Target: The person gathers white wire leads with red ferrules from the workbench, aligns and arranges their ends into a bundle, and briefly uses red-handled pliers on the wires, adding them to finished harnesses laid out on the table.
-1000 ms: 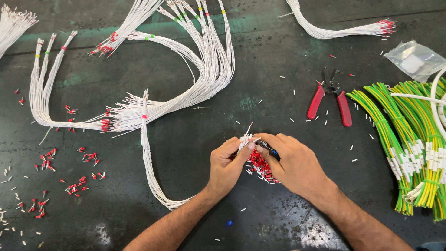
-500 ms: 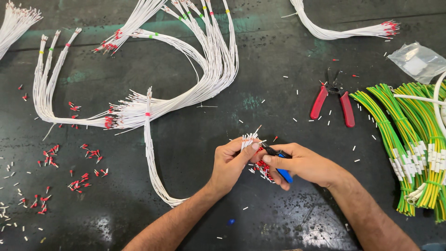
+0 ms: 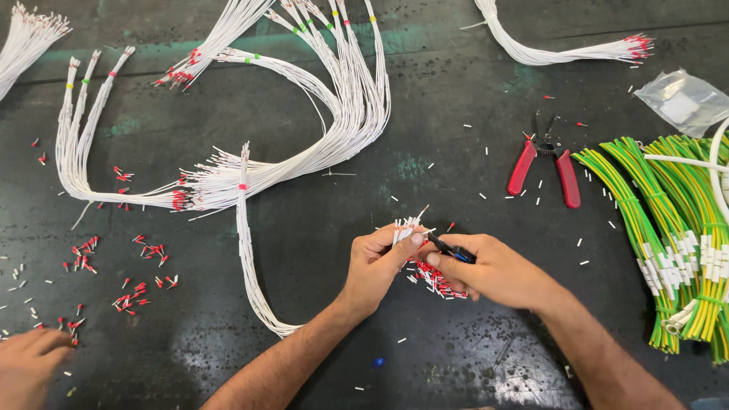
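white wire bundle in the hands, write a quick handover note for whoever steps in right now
Left hand: grips a bundle of white wires, bare tips fanned upward.
Right hand: holds a small black and blue tool against those tips.
Under the hands: a cluster of red-tipped wire ends. Loose red sleeves lie scattered to the left; another person's hand is near them.
Red-handled pliers lie unused at right, beside the green-yellow wires.
Done: some ends carry red tips. Left: the bare ends in the left hand.

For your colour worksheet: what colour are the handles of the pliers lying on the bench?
Red. The pliers have two red handles and dark jaws, seen clearly in the head view.
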